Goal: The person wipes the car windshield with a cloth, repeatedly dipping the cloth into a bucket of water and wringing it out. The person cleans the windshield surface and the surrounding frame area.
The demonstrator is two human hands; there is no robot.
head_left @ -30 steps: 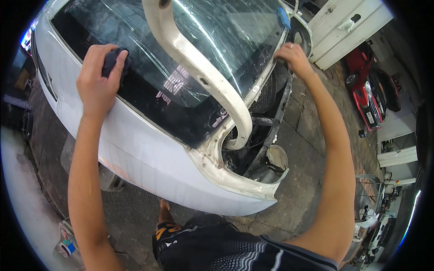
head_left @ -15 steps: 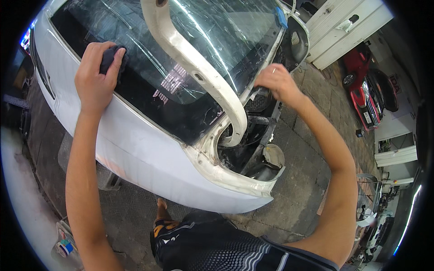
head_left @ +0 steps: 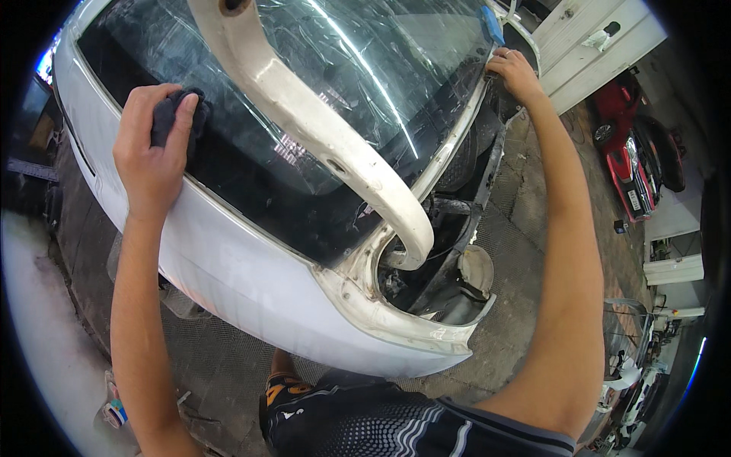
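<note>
My left hand [head_left: 152, 141] is closed around a crumpled dark cloth [head_left: 169, 122], resting at the near edge of the car's glass [head_left: 251, 164] where it meets the white body panel [head_left: 251, 259]. My right hand [head_left: 518, 75] reaches to the glass's far right edge, just below a small blue block [head_left: 492, 27]. Its fingers are curled at the rim; what they hold, if anything, is hidden. A curved white metal piece [head_left: 320, 141] with holes arches over the glass between my hands.
At the panel's right end the body opens into a dark cavity [head_left: 419, 289] with a round pale part [head_left: 477, 271] beside it. A red car [head_left: 632, 171] with a raised lid stands at the right. White panelled doors [head_left: 590, 38] are at the upper right.
My right hand has moved farther up and right along the glass edge, toward the blue block. My left hand, still holding the cloth, has shifted slightly down and left in view.
</note>
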